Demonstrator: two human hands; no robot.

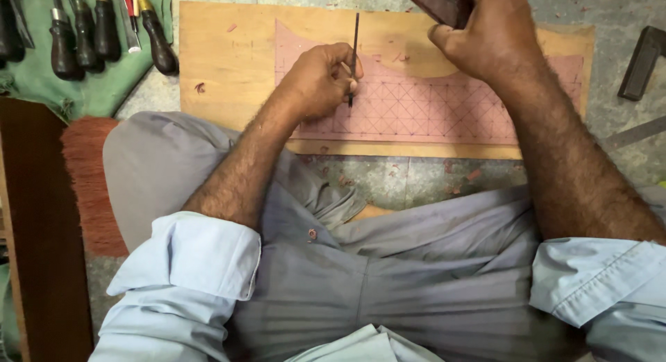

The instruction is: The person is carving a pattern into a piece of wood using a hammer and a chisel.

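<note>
My left hand [316,81] pinches thin chisel [354,56] upright on pink gridded panel [430,105]; right hand [485,29] grips dark mallet [444,1] above; off-centre hit could skid tip across grid lines, maybe nick fingers.

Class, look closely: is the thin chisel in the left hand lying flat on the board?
No. The left hand holds the thin chisel upright, tip down on the pink gridded panel.

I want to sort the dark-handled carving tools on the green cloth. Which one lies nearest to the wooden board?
The rightmost dark-handled tool with a brass collar: its rounded handle end almost reaches the pale wooden board. The other tools lie farther left on the green cloth.
</note>
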